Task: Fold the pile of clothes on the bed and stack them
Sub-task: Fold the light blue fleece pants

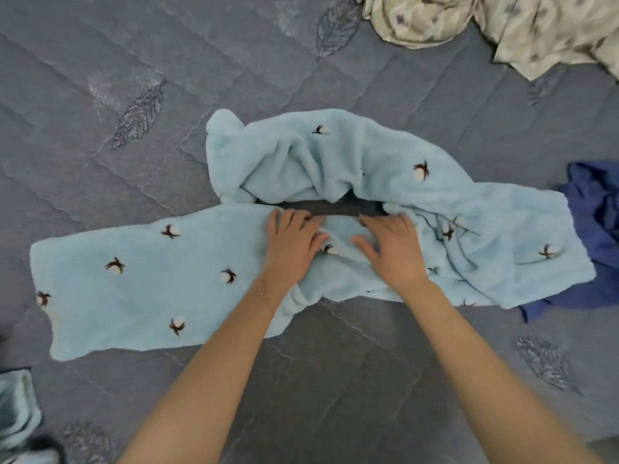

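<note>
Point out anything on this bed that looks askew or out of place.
The light blue fleece garment is not flat: its right part is bunched, leaving a gap showing the grey quilt. Its right end overlaps a crumpled dark blue garment. Both hands rest flat on it.

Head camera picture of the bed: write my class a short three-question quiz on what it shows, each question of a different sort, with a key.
1. True or false: both hands are pressed down on the light blue fleece garment.
2. Which cloth lies partly under the right end of the fleece garment? A) the dark blue garment B) the beige patterned fabric C) a red towel
3. Fill in: the grey quilted bedspread is stitched with ______ shapes.

Key
1. True: the left hand and the right hand lie flat on it, near its middle.
2. A
3. leaf
</note>
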Demonstrator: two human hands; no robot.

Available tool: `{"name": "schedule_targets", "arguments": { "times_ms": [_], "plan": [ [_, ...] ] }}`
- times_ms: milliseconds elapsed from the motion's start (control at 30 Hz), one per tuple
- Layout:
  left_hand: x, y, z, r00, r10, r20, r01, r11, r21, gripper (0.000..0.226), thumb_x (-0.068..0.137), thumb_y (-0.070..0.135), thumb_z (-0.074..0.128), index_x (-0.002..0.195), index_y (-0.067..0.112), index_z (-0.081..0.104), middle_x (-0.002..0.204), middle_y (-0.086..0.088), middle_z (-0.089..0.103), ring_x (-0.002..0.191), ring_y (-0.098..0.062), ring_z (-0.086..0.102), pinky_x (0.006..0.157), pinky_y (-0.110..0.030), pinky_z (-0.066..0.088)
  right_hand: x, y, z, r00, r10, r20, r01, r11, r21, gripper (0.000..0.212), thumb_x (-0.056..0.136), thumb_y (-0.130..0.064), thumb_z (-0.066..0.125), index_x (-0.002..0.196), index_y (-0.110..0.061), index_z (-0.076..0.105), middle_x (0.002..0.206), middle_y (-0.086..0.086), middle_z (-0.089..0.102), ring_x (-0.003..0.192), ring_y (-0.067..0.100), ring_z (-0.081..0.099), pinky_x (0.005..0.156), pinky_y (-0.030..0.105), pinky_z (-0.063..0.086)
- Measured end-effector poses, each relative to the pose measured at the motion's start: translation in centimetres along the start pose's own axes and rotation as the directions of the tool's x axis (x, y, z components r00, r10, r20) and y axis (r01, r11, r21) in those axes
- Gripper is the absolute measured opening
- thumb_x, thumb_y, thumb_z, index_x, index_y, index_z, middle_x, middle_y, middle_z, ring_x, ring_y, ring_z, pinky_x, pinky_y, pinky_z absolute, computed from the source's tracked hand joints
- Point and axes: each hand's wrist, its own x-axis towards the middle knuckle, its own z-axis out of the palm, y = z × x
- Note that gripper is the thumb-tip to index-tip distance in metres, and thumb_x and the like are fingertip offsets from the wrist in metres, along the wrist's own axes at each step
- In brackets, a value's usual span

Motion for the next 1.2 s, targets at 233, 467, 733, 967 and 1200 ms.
{"name": "schedule_targets", "arguments": {
  "times_ms": [233, 467, 733, 967, 1200],
  "plan": [
    [1.6, 0.7, -1.4, 0.977, -0.032, -0.210, 0.030, 0.999, -0.012, 0.012, 0.092, 0.013, 0.060, 0.100, 0.009, 0.068, 0.097, -0.010, 0.063, 0.093, -0.030, 0.057, 0.088, -0.035, 0.029, 4.0, 0.2, -1.0, 0.997, -0.002, -0.080, -0.001, 0.999, -0.038, 0.014, 0.090, -0.020, 0.063, 0.091, -0.011, 0.073, 0.088, 0.008, 0.068, 0.089, 0.030, 0.060, 0.088, 0.036, 0.032],
    [3.8, 0.2, -2.6, 0.970, -0.115, -0.217, 0.110, 0.993, -0.032, 0.017, 0.094, 0.015, 0.058, 0.106, 0.010, 0.069, 0.106, -0.008, 0.064, 0.105, -0.033, 0.053, 0.089, -0.038, 0.030, 7.0, -0.3, -1.8, 0.999, 0.029, -0.020, -0.029, 1.000, 0.007, 0.027, 0.095, -0.026, 0.058, 0.116, -0.013, 0.068, 0.121, 0.005, 0.060, 0.118, 0.028, 0.049, 0.103, 0.035, 0.027],
    [5.3, -2.0, -4.6, 0.883, -0.183, -0.432, 0.195, 0.981, -0.017, 0.051, 0.096, 0.018, 0.056, 0.145, 0.011, 0.043, 0.151, -0.026, 0.029, 0.137, -0.041, 0.033, 0.111, -0.048, 0.026, 7.1, 5.0, -5.8, 0.970, 0.136, -0.203, -0.152, 0.986, -0.067, 0.067, 0.077, -0.038, 0.074, 0.138, -0.021, 0.052, 0.143, 0.014, 0.044, 0.133, 0.036, 0.037, 0.112, 0.048, 0.023],
    [7.2, -2.7, -6.2, 0.868, -0.433, -0.244, 0.436, 0.899, -0.047, 0.051, 0.092, 0.023, 0.062, 0.138, 0.008, 0.047, 0.131, -0.023, 0.042, 0.107, -0.040, 0.046, 0.084, -0.047, 0.039, 5.8, 7.4, -7.1, 0.952, 0.277, -0.127, -0.242, 0.941, 0.237, 0.033, 0.089, -0.018, 0.063, 0.122, -0.017, 0.066, 0.108, 0.010, 0.060, 0.101, 0.030, 0.055, 0.076, 0.029, 0.038],
    [7.3, -1.1, -11.7, 0.734, -0.487, -0.473, 0.288, 0.854, -0.432, 0.010, 0.092, 0.007, 0.048, 0.095, 0.002, 0.056, 0.106, -0.011, 0.042, 0.074, -0.007, 0.045, 0.066, -0.027, 0.033, 5.7, 4.1, -9.3, 0.911, 0.317, -0.264, -0.203, 0.901, 0.383, 0.018, 0.093, -0.020, 0.061, 0.101, -0.006, 0.071, 0.093, 0.000, 0.049, 0.084, 0.017, 0.050, 0.069, 0.024, 0.036]
  ]
}}
